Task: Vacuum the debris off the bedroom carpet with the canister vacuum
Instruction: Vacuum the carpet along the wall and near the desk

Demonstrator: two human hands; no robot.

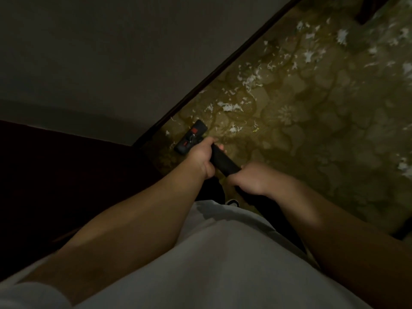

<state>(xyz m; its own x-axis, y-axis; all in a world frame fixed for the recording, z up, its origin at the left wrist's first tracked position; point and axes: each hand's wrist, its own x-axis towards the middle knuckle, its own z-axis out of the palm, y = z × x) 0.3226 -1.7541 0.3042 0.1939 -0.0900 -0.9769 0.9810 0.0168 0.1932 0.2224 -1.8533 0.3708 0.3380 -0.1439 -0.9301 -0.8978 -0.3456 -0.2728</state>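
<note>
Both my hands hold the black vacuum wand [224, 162]. My left hand [201, 156] grips it higher up the tube, nearer the head. My right hand [249, 179] grips it lower down, closer to my body. The black floor head [190, 137] with red pedals rests on the patterned olive carpet [312, 112], close to the dark skirting at the wall's foot. White paper scraps [229, 107] lie scattered just beyond the head, and more scraps [310, 55] spread toward the far right. The canister is out of view.
A grey wall [111, 52] fills the upper left, meeting the carpet along a dark skirting board [223, 65]. A dark piece of furniture [55, 175] stands on my left. A dark object [367, 12] sits at the top right edge. My shoe tip [233, 202] shows below the wand.
</note>
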